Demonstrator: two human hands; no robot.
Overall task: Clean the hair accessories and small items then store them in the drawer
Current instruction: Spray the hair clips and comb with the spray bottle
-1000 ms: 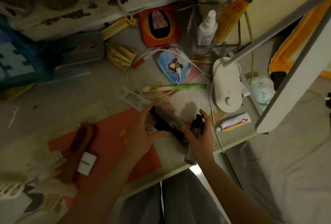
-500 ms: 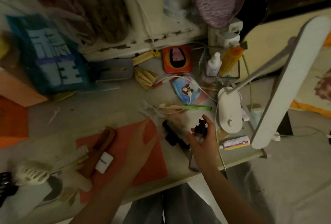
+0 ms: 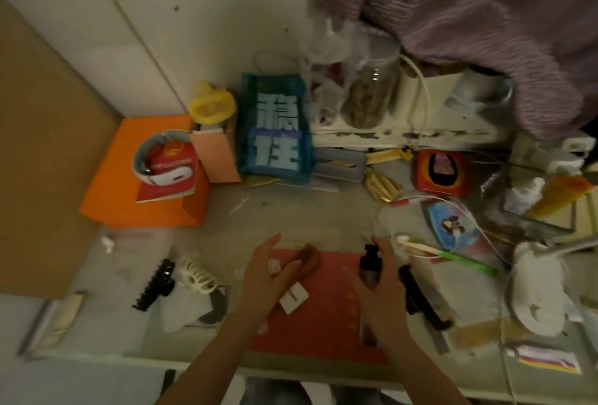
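The view has swung left and up since a second ago, and the black claw clip point(image 3: 154, 285) and the cream claw clip point(image 3: 197, 275) now lie in sight side by side on the desk point(image 3: 291, 217), left of the hands. The left hand point(image 3: 263, 278), which a second ago touched the dark packaged item point(image 3: 420, 294), has let it go and hovers over the red mat point(image 3: 323, 317) with fingers straight and spread, holding nothing. The right hand point(image 3: 382, 288) still curls round the dark spray bottle point(image 3: 369, 267), thumb near its black pump head. That suggests cleaning is about to start, with the clips likely targets; no drawer is visible. The clips are hard, toothed plastic, the black one glossy, the cream one ribbed and curved. Beneath the left hand lie a brown wooden brush point(image 3: 307, 262) and a small white block point(image 3: 293, 299), possibly a charger, though blur leaves that uncertain. The bottle looks smooth and cylindrical.
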